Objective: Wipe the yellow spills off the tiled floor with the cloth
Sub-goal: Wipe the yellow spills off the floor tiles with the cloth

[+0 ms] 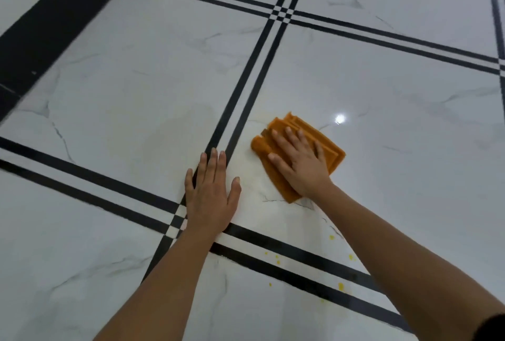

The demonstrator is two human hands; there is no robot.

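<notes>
My right hand [299, 161] lies flat, fingers spread, pressing a folded orange cloth [329, 146] onto the white marble-look tiled floor [382, 89]. My left hand [210, 193] rests palm down and empty on the floor beside it, over a pair of black stripes. Small yellow spills dot the floor nearer to me: one drop [331, 237] by my right forearm, several specks [277, 258] at the black stripe, and a bigger blot [341, 286] lower right. A faint pale-yellow smear [254, 174] shows between my hands.
Double black stripes [254, 73] cross the tiles in a grid. A broad black band [54, 21] runs diagonally at the upper left. A bright light reflection [339, 118] sits just beyond the cloth.
</notes>
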